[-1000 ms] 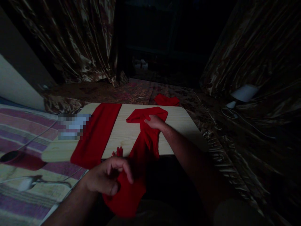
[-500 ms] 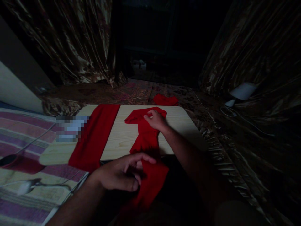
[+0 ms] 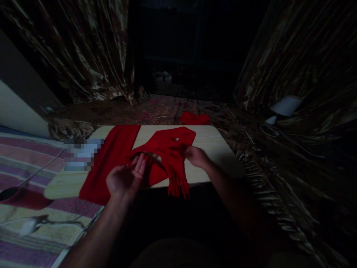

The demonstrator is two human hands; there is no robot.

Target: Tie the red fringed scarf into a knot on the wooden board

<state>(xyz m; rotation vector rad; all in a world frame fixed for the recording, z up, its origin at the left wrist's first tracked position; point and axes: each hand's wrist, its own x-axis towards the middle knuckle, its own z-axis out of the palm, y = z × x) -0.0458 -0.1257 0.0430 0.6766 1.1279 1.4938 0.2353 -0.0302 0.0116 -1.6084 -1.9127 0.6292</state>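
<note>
In the head view, fringed red cloth (image 3: 170, 146) lies on a wooden board (image 3: 216, 158). At its eight o'clock, the left hand (image 3: 126, 179) is palm-up, fingers loosely open; at three, the right hand (image 3: 198, 157) has bent fingers, grip unclear.

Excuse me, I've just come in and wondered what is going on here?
A person is handling a fringed red cloth on a wooden tabletop. The left hand is palm up, fingers at the cloth's left side; the right hand is at its right edge. The cloth lies unevenly, its fringe over the near edge. A red strip lies across the tabletop's left part.
</note>
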